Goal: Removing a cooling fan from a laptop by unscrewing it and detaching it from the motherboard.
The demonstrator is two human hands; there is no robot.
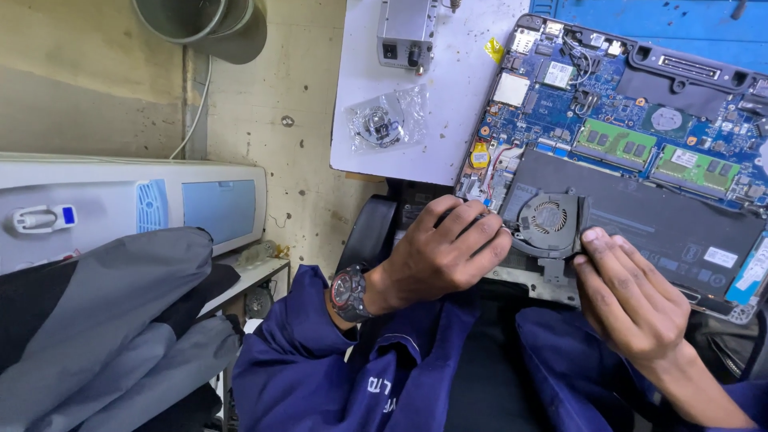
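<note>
I have the cooling fan (549,222) pinched at the opened laptop's (640,144) near edge, left hand (440,256) curled on one side, right hand (628,292) fingertips opposite; I'd lift level, sparing its wires.

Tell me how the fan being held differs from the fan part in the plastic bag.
The cooling fan is bare; the bagged part is sealed in clear plastic. The cooling fan rests on the open laptop, between both hands; the bagged part lies untouched on the white board. The cooling fan looks bigger. Both are round.
</note>
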